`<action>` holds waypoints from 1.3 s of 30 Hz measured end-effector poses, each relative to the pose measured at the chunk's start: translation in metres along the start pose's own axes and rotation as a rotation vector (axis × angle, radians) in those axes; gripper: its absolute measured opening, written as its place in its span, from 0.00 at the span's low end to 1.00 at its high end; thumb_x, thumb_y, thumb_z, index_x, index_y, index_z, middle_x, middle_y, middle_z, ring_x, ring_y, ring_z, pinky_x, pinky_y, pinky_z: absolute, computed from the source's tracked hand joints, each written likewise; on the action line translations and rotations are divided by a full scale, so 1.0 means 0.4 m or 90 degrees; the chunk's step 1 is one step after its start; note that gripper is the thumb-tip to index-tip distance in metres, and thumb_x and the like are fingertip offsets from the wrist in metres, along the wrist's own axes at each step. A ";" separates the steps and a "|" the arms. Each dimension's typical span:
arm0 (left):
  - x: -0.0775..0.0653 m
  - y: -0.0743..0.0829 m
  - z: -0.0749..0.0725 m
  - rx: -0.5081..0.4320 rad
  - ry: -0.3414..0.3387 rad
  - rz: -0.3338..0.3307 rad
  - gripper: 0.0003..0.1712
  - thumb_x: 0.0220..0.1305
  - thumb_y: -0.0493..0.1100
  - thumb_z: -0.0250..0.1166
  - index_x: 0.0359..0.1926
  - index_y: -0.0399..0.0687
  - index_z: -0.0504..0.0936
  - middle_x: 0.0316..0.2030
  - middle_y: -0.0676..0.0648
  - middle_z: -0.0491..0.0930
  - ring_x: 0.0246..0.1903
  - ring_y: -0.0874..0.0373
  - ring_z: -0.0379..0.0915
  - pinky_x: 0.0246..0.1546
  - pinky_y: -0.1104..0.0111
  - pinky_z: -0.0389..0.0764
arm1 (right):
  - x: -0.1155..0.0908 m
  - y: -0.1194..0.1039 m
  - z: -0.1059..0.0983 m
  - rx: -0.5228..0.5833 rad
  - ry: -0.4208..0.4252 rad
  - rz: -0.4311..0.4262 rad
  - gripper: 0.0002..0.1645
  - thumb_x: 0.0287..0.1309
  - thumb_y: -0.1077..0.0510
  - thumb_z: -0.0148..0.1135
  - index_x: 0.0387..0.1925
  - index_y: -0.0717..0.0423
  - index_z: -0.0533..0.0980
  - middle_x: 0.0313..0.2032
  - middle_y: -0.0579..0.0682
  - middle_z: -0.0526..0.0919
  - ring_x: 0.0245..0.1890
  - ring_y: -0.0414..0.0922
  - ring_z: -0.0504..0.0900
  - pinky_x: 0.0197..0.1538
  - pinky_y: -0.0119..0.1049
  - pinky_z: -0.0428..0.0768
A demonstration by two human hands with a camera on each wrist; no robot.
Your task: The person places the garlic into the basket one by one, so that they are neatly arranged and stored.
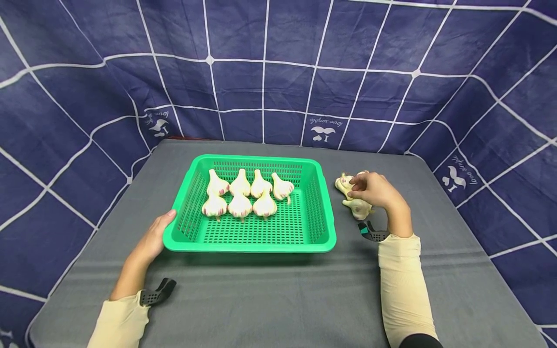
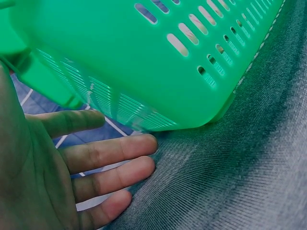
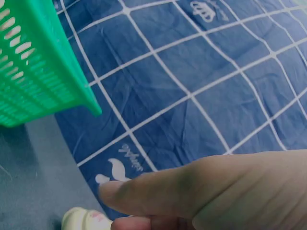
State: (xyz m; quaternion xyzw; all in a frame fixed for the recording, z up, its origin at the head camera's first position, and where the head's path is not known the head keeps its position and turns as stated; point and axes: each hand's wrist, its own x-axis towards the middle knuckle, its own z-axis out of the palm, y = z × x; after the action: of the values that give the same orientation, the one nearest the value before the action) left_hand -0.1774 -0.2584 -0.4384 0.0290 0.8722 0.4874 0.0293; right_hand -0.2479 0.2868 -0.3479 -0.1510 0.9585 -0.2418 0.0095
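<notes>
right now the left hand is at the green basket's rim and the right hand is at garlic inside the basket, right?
Not quite: the right hand is at garlic bulbs outside the basket, on the grey surface to its right, as the head view shows. The left hand is indeed at the rim.

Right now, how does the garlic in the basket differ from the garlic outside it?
The basketed garlic sits in two rows; the outside garlic is bunched beside the basket. No hand covers the basketed garlic; the right hand partly hides the outside garlic. Both show pale skin with pinkish marks.
</notes>
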 end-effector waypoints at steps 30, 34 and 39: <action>0.000 0.005 0.001 -0.008 -0.017 -0.039 0.38 0.77 0.55 0.31 0.62 0.20 0.61 0.57 0.25 0.64 0.57 0.40 0.58 0.61 0.54 0.56 | -0.002 0.069 0.018 0.004 -0.135 0.140 0.33 0.49 0.55 0.76 0.52 0.68 0.74 0.42 0.62 0.82 0.44 0.56 0.80 0.48 0.51 0.76; -0.001 0.007 0.002 -0.017 -0.020 -0.045 0.40 0.77 0.55 0.31 0.64 0.18 0.57 0.59 0.24 0.60 0.60 0.37 0.55 0.64 0.46 0.51 | -0.006 0.064 0.016 0.042 -0.181 0.170 0.33 0.52 0.55 0.74 0.55 0.69 0.74 0.48 0.64 0.81 0.41 0.52 0.81 0.41 0.45 0.79; -0.002 0.007 0.002 -0.018 -0.018 -0.042 0.39 0.77 0.55 0.31 0.63 0.18 0.58 0.58 0.23 0.61 0.59 0.37 0.55 0.63 0.46 0.51 | -0.007 0.060 0.017 0.096 -0.228 0.191 0.37 0.52 0.60 0.73 0.61 0.72 0.70 0.54 0.68 0.77 0.35 0.46 0.83 0.35 0.40 0.81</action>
State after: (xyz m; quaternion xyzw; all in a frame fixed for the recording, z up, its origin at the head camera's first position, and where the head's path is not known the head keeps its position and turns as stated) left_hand -0.1766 -0.2563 -0.4366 0.0067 0.8651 0.4982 0.0577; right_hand -0.2516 0.3044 -0.3652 -0.0460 0.9325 -0.2777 0.2264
